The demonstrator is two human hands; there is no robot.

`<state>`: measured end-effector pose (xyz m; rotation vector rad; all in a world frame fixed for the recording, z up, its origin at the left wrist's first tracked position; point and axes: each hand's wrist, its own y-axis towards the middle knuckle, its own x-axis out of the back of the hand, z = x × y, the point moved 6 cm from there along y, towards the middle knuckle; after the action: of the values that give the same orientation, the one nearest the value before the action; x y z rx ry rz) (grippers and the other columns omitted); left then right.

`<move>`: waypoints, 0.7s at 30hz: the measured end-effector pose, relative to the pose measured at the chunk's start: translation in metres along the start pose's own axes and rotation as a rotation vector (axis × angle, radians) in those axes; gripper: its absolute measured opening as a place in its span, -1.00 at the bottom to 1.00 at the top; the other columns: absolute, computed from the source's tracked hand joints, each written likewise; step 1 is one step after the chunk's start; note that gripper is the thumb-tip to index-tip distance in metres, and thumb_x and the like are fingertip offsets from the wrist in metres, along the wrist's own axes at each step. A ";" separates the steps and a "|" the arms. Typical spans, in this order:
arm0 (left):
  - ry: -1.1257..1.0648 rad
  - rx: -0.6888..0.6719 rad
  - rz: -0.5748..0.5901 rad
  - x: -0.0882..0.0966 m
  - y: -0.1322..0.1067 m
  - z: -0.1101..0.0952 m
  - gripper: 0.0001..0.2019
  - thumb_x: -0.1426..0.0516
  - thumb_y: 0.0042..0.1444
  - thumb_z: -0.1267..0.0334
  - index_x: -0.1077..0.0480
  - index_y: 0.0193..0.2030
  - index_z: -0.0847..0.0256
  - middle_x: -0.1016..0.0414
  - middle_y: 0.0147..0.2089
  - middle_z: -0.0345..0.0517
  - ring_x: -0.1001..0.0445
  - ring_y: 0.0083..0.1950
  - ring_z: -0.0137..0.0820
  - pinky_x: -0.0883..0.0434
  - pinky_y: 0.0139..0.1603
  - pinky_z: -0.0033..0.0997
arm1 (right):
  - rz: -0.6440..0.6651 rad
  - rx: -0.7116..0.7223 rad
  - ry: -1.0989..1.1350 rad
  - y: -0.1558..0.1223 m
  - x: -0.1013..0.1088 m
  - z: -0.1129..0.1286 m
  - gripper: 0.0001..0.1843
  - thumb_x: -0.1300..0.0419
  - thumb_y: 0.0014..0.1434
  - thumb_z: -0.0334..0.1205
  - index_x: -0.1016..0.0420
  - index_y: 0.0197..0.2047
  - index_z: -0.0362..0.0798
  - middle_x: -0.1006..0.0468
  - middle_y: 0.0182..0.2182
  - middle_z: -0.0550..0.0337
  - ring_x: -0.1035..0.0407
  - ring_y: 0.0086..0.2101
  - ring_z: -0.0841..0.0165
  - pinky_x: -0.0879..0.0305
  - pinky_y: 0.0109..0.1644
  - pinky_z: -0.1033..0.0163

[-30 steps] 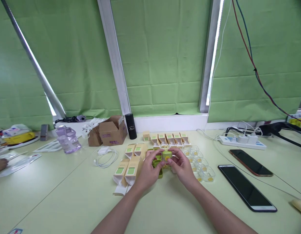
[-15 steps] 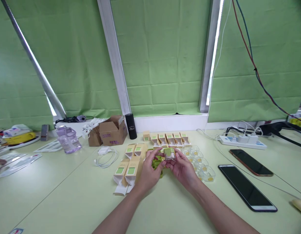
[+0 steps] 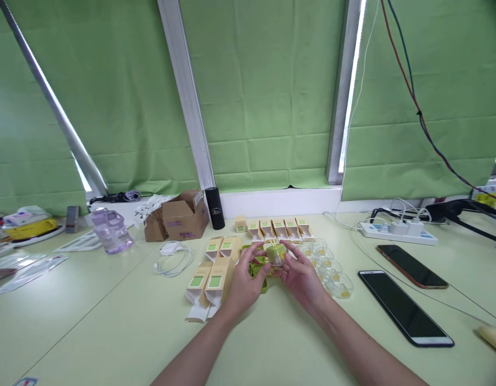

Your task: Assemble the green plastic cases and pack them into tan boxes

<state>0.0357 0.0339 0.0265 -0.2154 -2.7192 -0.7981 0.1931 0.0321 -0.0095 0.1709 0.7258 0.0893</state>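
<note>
Between my two hands is a small clear container with a green insert (image 3: 275,254), raised just over the table. My right hand (image 3: 301,272) grips it from the right, fingers closed around its side. My left hand (image 3: 250,279) has its fingertips at the container's left side, closed on it. Behind my left hand lie several green plastic pieces (image 3: 259,268), partly hidden. To the right of my right hand stand clear containers with yellow spots (image 3: 330,271). Small beige cartons with green labels (image 3: 216,279) stand left of my left hand, flaps open toward me.
More small cartons (image 3: 280,230) stand in a row behind my hands. A cardboard box (image 3: 186,217), a black bottle (image 3: 215,208) and a purple jug (image 3: 111,230) are at the back left. A white charger cable (image 3: 173,260) lies left. Two phones (image 3: 404,308) and a power strip (image 3: 398,233) are right.
The small container has turned in my hands, and a yellow spot now shows on its right side. Both hands stay in nearly the same place.
</note>
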 end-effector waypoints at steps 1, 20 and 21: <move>-0.011 0.015 0.001 0.000 0.000 0.000 -0.51 -0.22 0.36 -0.01 -0.34 0.35 0.07 -0.51 0.20 0.07 -0.52 0.20 -0.16 -0.48 0.19 -0.12 | -0.011 0.004 -0.016 -0.001 0.000 0.001 -0.35 -0.56 0.06 -0.02 -0.50 0.18 0.11 -0.71 -0.15 0.14 -0.59 -0.21 0.20 -0.50 -0.19 0.13; 0.093 -0.030 0.063 0.006 0.002 -0.005 -0.57 -0.35 0.12 0.29 -0.55 0.16 0.06 -0.46 0.10 0.04 -0.49 0.10 -0.13 -0.48 0.19 -0.04 | -0.039 0.302 -0.389 -0.005 -0.002 0.036 -0.40 -0.47 0.15 -0.04 -0.45 0.21 0.12 -0.64 0.03 0.03 -0.45 0.05 0.11 -0.42 0.02 0.05; 0.123 -0.061 0.077 0.006 0.001 -0.008 -0.58 -0.35 0.12 0.28 -0.56 0.14 0.07 -0.47 0.08 0.04 -0.48 0.12 -0.11 -0.48 0.19 -0.02 | -0.075 0.349 -0.428 -0.004 0.001 0.042 -0.46 -0.44 0.18 -0.03 -0.47 0.18 0.12 -0.65 0.01 0.04 -0.45 0.03 0.11 -0.41 0.01 0.05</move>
<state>0.0321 0.0310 0.0355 -0.2736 -2.5578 -0.8445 0.2214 0.0227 0.0198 0.4798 0.3142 -0.1448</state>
